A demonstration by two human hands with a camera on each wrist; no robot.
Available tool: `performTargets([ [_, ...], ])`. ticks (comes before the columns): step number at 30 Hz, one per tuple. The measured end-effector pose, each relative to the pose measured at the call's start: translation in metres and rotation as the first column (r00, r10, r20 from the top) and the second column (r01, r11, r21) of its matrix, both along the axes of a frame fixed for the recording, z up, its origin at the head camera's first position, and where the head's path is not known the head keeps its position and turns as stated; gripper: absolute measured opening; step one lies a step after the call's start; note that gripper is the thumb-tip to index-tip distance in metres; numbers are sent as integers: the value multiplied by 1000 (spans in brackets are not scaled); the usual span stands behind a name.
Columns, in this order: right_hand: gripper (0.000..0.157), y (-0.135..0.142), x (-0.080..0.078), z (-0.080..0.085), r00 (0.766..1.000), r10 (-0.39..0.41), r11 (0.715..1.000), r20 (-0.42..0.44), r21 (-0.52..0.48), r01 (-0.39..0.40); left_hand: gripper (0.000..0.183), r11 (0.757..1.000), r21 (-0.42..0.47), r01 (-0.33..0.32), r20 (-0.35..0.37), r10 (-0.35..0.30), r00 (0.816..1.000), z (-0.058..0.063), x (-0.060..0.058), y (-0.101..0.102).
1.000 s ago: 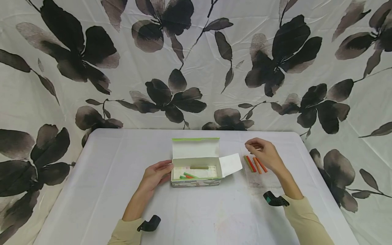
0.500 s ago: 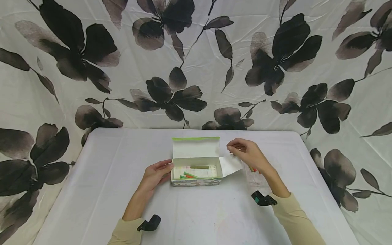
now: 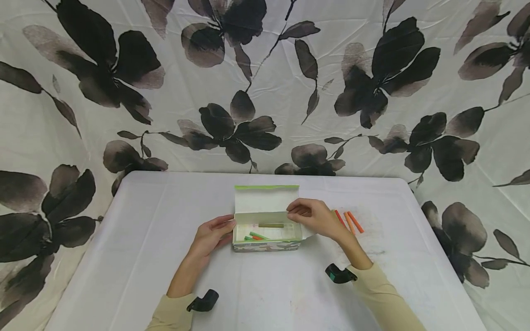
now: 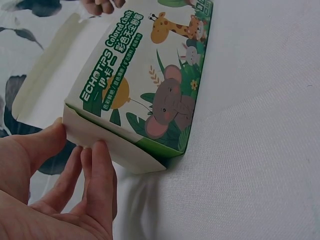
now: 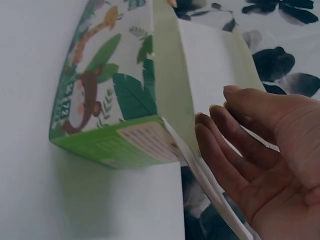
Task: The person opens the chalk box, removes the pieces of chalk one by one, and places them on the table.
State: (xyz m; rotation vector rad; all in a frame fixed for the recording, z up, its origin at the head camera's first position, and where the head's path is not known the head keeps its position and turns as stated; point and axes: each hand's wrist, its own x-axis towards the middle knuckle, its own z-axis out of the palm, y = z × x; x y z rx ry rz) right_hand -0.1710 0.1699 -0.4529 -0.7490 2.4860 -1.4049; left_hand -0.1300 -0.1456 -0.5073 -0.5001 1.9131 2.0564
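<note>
Near the middle of the head frame I see the chalk box (image 3: pixel 266 247), white with green edging, lid (image 3: pixel 267 200) raised; its printed front carries an elephant, a giraffe and green lettering. Inside lie an olive stick (image 3: pixel 271 225) and green and orange sticks (image 3: pixel 258 237). I watch the left hand (image 3: pixel 210 235) rest extended fingers against the end flap (image 4: pixel 127 154); the right hand (image 3: pixel 318 219) hovers at the right end, fingers loosely curved, thumb apart. Red and orange sticks (image 3: pixel 349 223) lie right of centre.

Green-and-white animal-print box (image 4: pixel 135 75); red, orange chalk sticks (image 3: pixel 355 222); white black-flowered backdrop (image 3: pixel 285 87)
</note>
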Motion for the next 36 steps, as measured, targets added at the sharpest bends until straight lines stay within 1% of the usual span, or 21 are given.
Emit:
performTargets([
  [4,20,-9,-1,-6,999,44,999,15,14,-45,46,1000,-17,4,2,-4,1000,2,-2,0],
  [10,21,-25,-3,-14,996,88,996,3,33,-89,46,1000,-18,10,5,-10,1000,1,-5,-3],
  [17,21,-43,-4,-20,986,163,983,16,82,-164,47,1000,-9,17,6,-17,1000,1,-9,-5],
  [23,21,-55,-8,-31,968,249,959,25,136,-250,48,1000,-5,19,3,-18,1000,2,-11,-6],
  [25,23,-59,-10,-33,963,267,949,26,165,-267,48,1000,-6,18,4,-18,1000,2,-11,-6],
  [28,24,-64,-11,-33,961,272,938,43,213,-275,49,1000,-10,21,4,-21,1000,2,-11,-6],
  [32,18,-70,-13,-31,957,281,913,74,287,-290,49,1000,-16,23,1,-23,1000,1,-11,-5],
  [36,16,-74,-14,-31,953,279,893,115,333,-302,48,1000,-16,24,-2,-24,1000,0,-11,-4],
])
